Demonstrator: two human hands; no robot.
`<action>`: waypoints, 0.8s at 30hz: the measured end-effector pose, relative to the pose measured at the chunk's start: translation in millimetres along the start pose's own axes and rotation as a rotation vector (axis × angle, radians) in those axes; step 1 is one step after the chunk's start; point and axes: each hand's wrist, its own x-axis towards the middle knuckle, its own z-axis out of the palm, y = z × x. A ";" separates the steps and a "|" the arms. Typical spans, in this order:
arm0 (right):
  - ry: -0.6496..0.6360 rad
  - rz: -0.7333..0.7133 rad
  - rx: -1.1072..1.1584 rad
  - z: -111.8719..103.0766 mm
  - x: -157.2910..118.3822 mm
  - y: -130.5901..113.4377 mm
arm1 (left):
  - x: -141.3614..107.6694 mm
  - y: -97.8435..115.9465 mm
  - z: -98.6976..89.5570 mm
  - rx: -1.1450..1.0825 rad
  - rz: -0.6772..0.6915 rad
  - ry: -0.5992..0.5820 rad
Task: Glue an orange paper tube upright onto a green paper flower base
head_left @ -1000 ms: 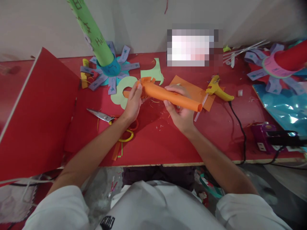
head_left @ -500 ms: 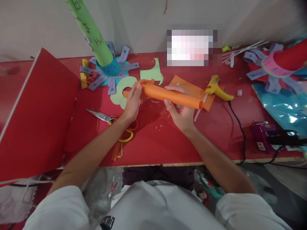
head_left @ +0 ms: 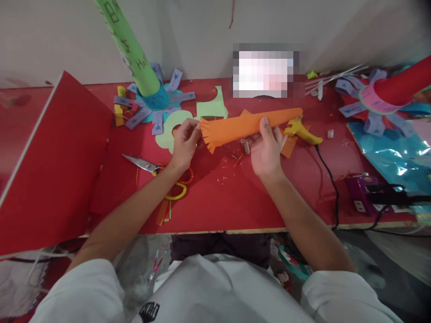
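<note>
An orange paper cone [head_left: 232,128] with a fringed wide end is held above the table, its narrow end pointing right. My right hand [head_left: 267,154] is closed round its middle, thumb on top. At the fringe, my left hand [head_left: 185,142] pinches one of the cut strips between thumb and fingers. Beneath my left hand lies a pale green flower-shaped paper [head_left: 164,134] with a hole. Scissors [head_left: 143,163] with red and yellow handles rest open beside my left forearm. A yellow glue gun [head_left: 305,132] lies just past the cone's narrow end.
A green paper tube [head_left: 141,67] on a blue base stands at the back left. On the left a red board [head_left: 60,166] leans upright. At the right are a purple power box [head_left: 365,190], a black cord [head_left: 332,172] and a shiny blue sheet [head_left: 380,152].
The orange cone has swung so its narrow end points up and right, and its fringe now shows. My left fingers have shifted to the fringe's edge; my right hand has turned palm up.
</note>
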 end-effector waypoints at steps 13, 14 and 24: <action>0.027 0.268 0.073 -3.5 4.2 9.8 | -22.6 26.6 9.6 0.458 0.346 -0.036; 0.022 0.269 0.078 -2.8 3.6 9.5 | -22.4 25.5 9.3 0.461 0.355 -0.039; -0.014 0.246 0.025 0.6 -0.5 6.0 | -25.1 23.2 7.8 0.603 0.344 -0.051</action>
